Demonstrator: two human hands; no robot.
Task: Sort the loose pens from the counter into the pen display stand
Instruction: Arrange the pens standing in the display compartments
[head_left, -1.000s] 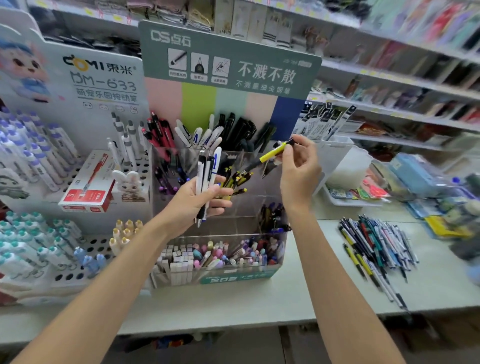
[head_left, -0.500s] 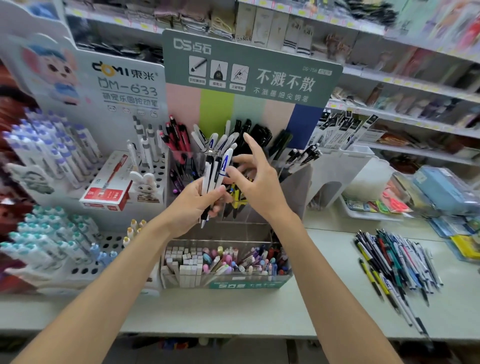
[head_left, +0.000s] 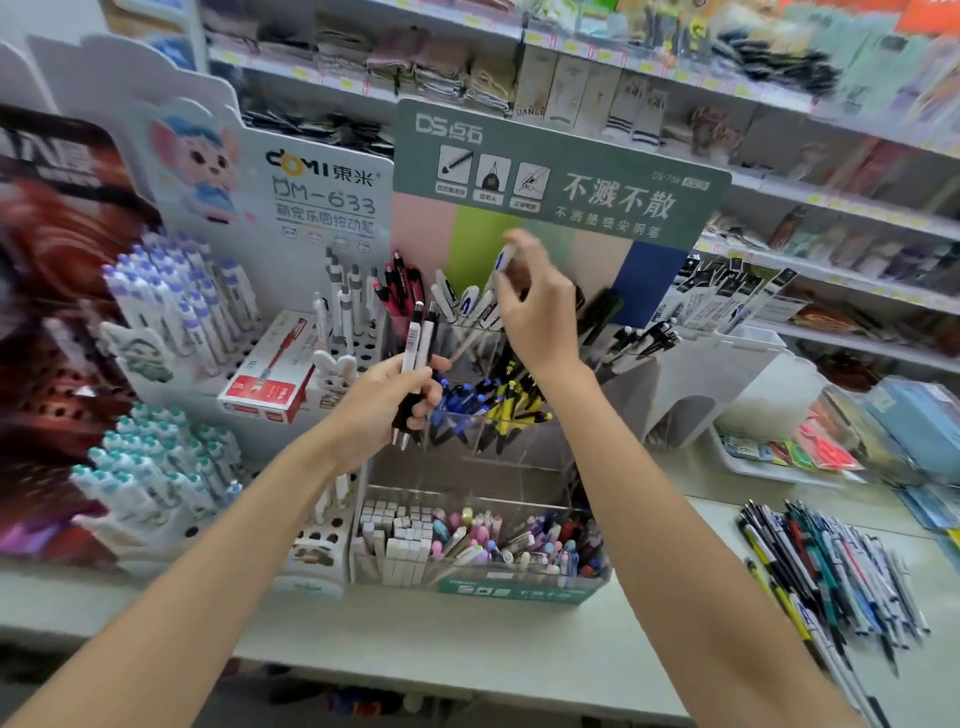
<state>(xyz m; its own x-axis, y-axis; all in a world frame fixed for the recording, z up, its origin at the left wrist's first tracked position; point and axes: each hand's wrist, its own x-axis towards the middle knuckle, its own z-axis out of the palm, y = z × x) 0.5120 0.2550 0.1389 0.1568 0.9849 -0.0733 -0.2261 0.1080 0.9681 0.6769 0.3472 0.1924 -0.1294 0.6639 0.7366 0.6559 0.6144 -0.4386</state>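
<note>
Head view | right hand (head_left: 535, 317) now pinches white-blue pen (head_left: 505, 258) above display stand (head_left: 597, 161) | left hand (head_left: 379, 410) grips remaining two pens (head_left: 420, 343)

The pen display stand (head_left: 561, 156) is showing a green top and pink, green and blue stripes. The box (head_left: 270, 382) is looking red and white.

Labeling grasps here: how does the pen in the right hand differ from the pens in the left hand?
Count: the right hand pinches a single pen; the left hand grips two pens. Look: the single pen is white with blue; the two pens are white with black lower ends. Place: the single pen is above the top row of the stand; the two pens are lower, left. Shared: roughly upright.
</note>
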